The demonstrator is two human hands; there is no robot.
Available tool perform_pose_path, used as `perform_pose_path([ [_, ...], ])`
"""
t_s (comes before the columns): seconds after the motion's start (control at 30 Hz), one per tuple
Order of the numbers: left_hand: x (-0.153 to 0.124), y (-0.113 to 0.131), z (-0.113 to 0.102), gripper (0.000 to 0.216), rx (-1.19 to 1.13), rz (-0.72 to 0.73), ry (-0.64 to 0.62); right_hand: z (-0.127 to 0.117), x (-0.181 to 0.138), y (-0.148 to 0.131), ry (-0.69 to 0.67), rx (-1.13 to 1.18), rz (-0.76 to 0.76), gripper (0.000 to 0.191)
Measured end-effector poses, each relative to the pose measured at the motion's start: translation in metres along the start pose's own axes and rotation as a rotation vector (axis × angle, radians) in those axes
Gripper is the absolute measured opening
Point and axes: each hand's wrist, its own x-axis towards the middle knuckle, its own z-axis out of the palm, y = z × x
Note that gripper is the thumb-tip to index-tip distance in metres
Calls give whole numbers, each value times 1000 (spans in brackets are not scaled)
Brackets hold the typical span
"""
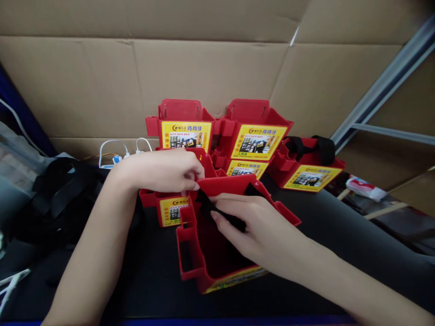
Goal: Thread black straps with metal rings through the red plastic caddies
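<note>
On the black worktop [152, 285], our open red plastic box [214, 256] should handle light and stiff, best held by its rim. Inside it, our right hand [254, 226] pinches a probably pliable black fabric strap [205, 205]; at its far-left corner our left hand [171, 173] curls, its hold hidden.

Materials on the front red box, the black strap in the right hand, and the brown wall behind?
Front red box: likely molded plastic, smooth, low sheen; thin, evenly colored walls.
Black strap: probably fabric webbing, matte; bends softly in the right hand, but weave too blurred to confirm.
Brown wall: apparently cardboard, matte; straight fold creases show.
</note>
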Motion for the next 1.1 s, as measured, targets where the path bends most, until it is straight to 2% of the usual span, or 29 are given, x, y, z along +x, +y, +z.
perform_pose_path([
  [0.2, 3, -19, 1, 25, -308, 134, -216, 7, -1, 3, 30, 1, -39, 23],
  [0.3, 11, -31, 5, 22, -467, 123, -276, 9, -1, 4, 39, -6, -15, 24],
  [0.43, 21, -35, 9, 17, -510, 125, -268, 8, 0, 7, 34, -23, 25, 24],
  [0.57, 25, -30, 10, 11, -404, 167, -195, 7, -2, 7, 38, -41, 19, 25],
  [0.7, 24, -28, 10, 7, -428, 255, -127, 5, -4, 9, 176, -121, -64, 21],
  [0.83, 25, -31, 11, 7, -459, 300, -138, -9, 4, 25, 334, -209, -84, 28],
  [0.9, 27, -33, 11, 7, -448, 314, -139, -17, 12, 36, 249, -195, -84, 26],
  [1.0, 26, -31, 9, 9, -316, 299, -46, -28, 22, 51, 43, -87, -102, 25],
  [1.1, 25, -24, 8, 11, -125, 264, 58, -35, 26, 59, 6, -28, -107, 27],
])
